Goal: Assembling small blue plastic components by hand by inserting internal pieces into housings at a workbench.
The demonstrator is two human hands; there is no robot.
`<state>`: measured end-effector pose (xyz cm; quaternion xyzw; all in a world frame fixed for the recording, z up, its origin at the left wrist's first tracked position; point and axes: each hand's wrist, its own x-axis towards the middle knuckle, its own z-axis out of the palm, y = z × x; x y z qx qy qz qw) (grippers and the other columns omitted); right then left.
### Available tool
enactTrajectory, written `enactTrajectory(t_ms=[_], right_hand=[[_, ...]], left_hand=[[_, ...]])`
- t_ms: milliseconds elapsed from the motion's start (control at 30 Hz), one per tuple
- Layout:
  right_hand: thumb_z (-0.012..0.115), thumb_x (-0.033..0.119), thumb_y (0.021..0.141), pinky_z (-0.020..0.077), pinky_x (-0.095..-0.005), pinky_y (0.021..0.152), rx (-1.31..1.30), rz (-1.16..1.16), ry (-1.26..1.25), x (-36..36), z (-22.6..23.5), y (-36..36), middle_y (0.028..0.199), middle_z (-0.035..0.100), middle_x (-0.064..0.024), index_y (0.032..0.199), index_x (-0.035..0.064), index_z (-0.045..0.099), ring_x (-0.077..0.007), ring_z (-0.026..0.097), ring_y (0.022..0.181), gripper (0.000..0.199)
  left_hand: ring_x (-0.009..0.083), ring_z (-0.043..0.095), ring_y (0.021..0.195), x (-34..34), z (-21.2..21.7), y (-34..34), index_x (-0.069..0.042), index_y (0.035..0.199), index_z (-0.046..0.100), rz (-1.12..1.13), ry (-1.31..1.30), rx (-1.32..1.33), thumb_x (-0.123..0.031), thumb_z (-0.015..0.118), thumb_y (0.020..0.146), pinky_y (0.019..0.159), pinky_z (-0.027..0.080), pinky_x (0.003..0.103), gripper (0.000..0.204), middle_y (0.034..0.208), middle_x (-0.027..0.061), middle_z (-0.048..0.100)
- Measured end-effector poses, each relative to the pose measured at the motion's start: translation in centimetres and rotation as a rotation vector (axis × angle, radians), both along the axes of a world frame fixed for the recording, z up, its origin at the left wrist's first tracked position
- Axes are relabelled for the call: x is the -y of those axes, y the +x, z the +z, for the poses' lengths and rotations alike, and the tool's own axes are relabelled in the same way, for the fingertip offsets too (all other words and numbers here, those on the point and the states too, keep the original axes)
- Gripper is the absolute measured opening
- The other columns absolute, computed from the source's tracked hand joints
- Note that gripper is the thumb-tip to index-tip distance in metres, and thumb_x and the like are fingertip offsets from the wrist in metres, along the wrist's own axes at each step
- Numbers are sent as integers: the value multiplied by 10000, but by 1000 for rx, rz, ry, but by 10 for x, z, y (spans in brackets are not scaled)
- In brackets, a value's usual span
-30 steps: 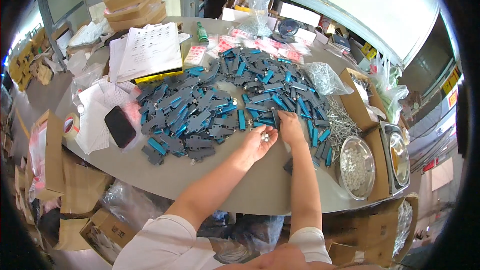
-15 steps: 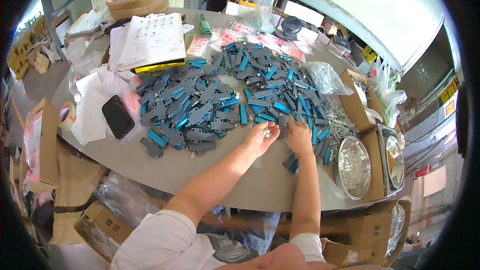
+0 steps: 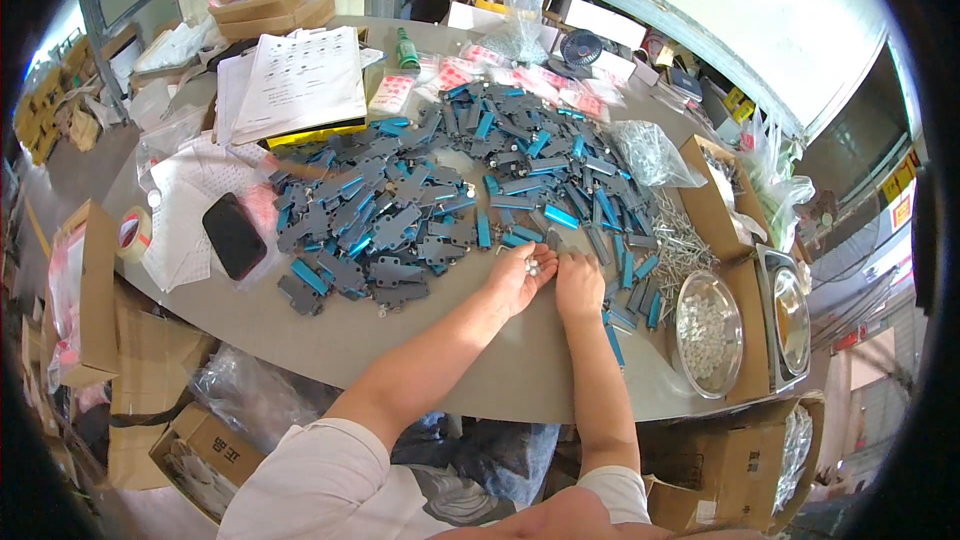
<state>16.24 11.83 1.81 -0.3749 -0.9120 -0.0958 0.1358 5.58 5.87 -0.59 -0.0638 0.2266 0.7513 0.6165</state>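
My left hand [image 3: 518, 282] is palm up with its fingers curled around several small white round pieces [image 3: 533, 268]. Close against it, my right hand [image 3: 580, 285] has its fingers pinched on a dark grey narrow part [image 3: 554, 240], mostly covered by the fingers. Beyond both hands spreads a large heap of dark grey flat parts with blue strips [image 3: 400, 225]. A loose blue-edged part [image 3: 614, 345] lies beside my right forearm. To the right stands a round metal bowl [image 3: 722, 386] with many more white pieces in it.
Metal screws or pins [image 3: 682, 245] lie piled right of the heap, near an open cardboard box [image 3: 745, 305] and a clear plastic bag [image 3: 650, 152]. At left are a black phone [image 3: 235, 236], a tape roll [image 3: 133, 230] and papers [image 3: 305, 80]. A green bottle [image 3: 407, 50] stands behind.
My right hand has moved left, up against my left hand, with the dark grey part in its fingers. The left hand has hardly moved and still holds the white pieces.
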Motion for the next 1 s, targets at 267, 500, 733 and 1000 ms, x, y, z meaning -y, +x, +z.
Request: enactTrajectory(t_ms=[267,500,733,1000], right_hand=[[596,12,714,488,-402,756,-155,116,-3,-4,3,7,926,596,-161,849,32,584,-339,570,869,137],[611,24,717,504,-367,684,-415,70,-367,-12,19,18,820,643,-155,839,-1,625,-298,625,770,125],[644,147,839,480,-263,732,-865,201,-924,0,29,9,1003,600,-86,1108,-7,589,-139,585,843,314],[331,451,970,429,-368,912,-1698,184,-2000,31,1,-12,1102,553,-82,1154,60,500,-239,515,1050,464]], left_hand=[[242,607,831,-1,-4,-2,32,930,545,-4,-1,11,-172,446,940,800,537,356,227,909,147,593],[236,610,840,3,2,0,27,919,553,-30,-15,-33,-185,449,940,795,539,360,237,909,142,603],[196,587,804,4,4,12,3,910,557,45,50,-59,-207,444,944,792,528,338,241,862,96,587],[266,504,1046,20,35,41,-2,1155,486,376,48,-1556,-244,483,933,919,373,369,329,1134,146,538]])
